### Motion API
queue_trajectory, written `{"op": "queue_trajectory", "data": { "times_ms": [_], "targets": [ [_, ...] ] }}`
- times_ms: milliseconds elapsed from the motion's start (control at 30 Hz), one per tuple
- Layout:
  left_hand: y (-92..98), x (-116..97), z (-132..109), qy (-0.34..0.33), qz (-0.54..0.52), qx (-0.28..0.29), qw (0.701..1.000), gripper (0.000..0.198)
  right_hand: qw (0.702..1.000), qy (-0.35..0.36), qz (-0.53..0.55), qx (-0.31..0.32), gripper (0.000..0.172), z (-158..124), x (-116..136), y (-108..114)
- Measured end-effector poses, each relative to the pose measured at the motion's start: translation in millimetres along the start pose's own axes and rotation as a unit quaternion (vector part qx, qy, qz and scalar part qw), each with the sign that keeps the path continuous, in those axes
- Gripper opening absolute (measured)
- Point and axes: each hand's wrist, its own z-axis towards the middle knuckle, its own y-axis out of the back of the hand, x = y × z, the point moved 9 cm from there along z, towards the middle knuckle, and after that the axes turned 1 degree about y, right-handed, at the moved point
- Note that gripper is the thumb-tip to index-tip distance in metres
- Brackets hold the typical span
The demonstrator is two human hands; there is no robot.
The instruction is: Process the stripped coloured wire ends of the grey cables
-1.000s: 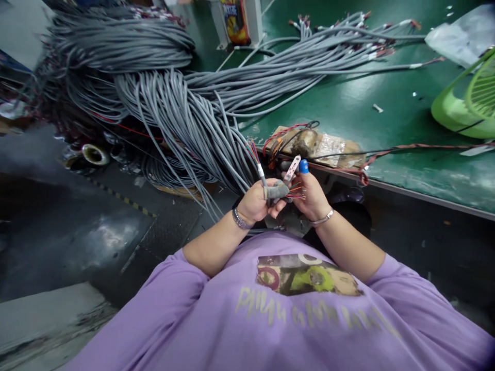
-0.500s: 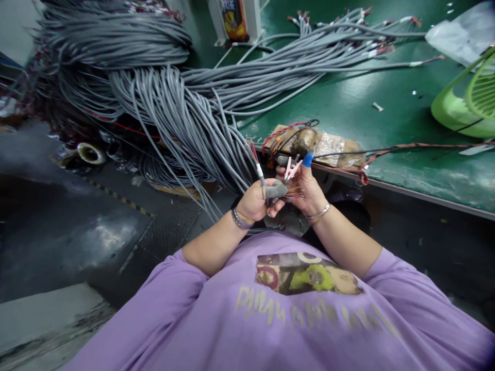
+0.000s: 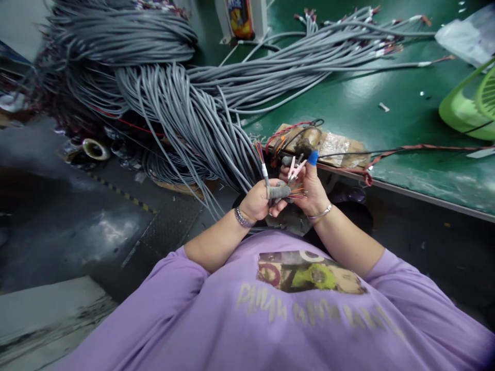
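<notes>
My left hand (image 3: 263, 198), with a grey cover on its thumb, is closed around the end of a grey cable (image 3: 265, 178). Above the fist stands a white-banded end with coloured wires (image 3: 259, 151). More thin coloured wires (image 3: 297, 192) fan out from under the grey thumb towards my right palm. My right hand (image 3: 314, 193) has a blue cover (image 3: 313, 157) on its raised thumb. Between that thumb and the curled fingers sits a small pink two-legged clip (image 3: 296, 169); its lower end is hidden among fingers and wires.
A thick bundle of grey cables (image 3: 193, 118) hangs over the green table's edge on the left. Close beyond my hands lies a taped board (image 3: 340, 147) with black and red leads. A lime-green fan (image 3: 464, 108) and a plastic bag (image 3: 467, 36) are at the right.
The whole view has shifted slightly, with most things a little farther right. Both hands keep nearly the same pose and hold.
</notes>
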Motion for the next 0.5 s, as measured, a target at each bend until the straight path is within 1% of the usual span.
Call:
{"op": "queue_trajectory", "data": {
  "times_ms": [100,233,333,433,500],
  "targets": [
    [-0.4,-2,-2,-0.009,0.004,-0.002,1.0,0.048,1.0,-0.003,-0.024,0.011,0.069,-2,0,0],
    [-3.1,-2,-11,-0.02,0.016,-0.009,1.0,0.05,0.997,0.017,-0.067,0.047,0.071,-10,5,-4],
    [-5.4,-2,-20,-0.036,0.033,-0.025,0.999,0.047,0.997,0.018,-0.058,0.051,0.065,-15,9,-5],
    [-5.0,-5,-27,-0.072,0.049,-0.057,0.995,0.045,0.998,0.012,-0.037,0.042,0.055,-18,11,-5],
    [-3.9,-7,-28,-0.092,0.054,-0.08,0.991,0.045,0.998,0.018,-0.04,0.033,0.053,-18,12,-3]
  ]
}}
